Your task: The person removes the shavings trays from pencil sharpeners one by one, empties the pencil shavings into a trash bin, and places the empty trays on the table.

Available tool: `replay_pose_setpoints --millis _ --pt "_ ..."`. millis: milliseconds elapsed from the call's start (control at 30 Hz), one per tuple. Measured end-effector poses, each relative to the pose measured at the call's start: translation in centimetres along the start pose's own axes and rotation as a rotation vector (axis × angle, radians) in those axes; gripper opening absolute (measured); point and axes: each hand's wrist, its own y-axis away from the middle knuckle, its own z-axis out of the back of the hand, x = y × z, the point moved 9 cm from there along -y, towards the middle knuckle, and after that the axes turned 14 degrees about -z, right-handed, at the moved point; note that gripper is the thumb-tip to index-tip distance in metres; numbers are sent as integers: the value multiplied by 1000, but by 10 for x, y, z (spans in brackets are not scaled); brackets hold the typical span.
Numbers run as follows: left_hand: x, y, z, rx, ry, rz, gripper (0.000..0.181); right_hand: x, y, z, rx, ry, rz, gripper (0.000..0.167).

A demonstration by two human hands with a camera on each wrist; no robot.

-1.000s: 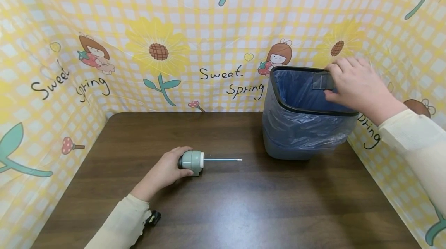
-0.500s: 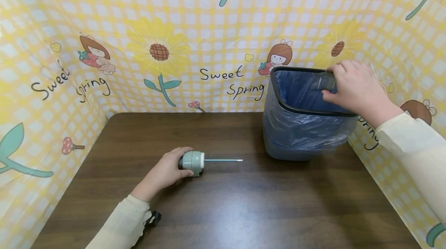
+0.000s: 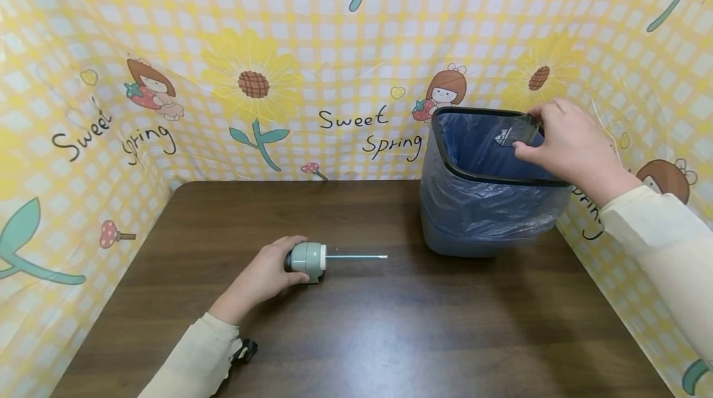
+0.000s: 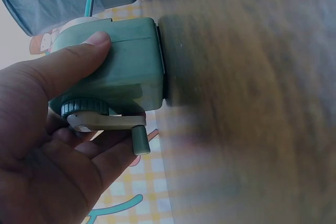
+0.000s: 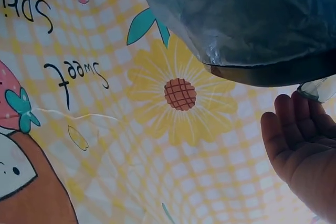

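Observation:
In the head view my left hand (image 3: 262, 277) grips the green pencil sharpener (image 3: 306, 259), which lies on its side on the table. A blue pencil (image 3: 356, 257) sticks out of it to the right. The left wrist view shows my thumb across the sharpener's body (image 4: 126, 59), beside the crank (image 4: 140, 140). My right hand (image 3: 576, 147) holds a small clear container (image 3: 519, 129) tilted over the mouth of the lined bin (image 3: 490, 212). In the right wrist view a bit of the container (image 5: 318, 89) shows by the fingertips; its contents cannot be made out.
The bin stands at the back right of the brown wooden table (image 3: 356, 330), its dark rim raised well above the tabletop. Yellow checked cloth (image 3: 334, 45) with flowers and figures encloses the back and both sides. A small black object (image 3: 245, 350) is at my left wrist.
My right hand has turned and shifted slightly over the bin, and the clear container has tilted with it, showing a whitish patch. My left hand and the sharpener have stayed still.

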Motion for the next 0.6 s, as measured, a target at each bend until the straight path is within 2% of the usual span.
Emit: replay_pose_setpoints --millis 600 --pt "1 1 -2 13 7 12 74 -8 2 -8 70 -192 -103 74"
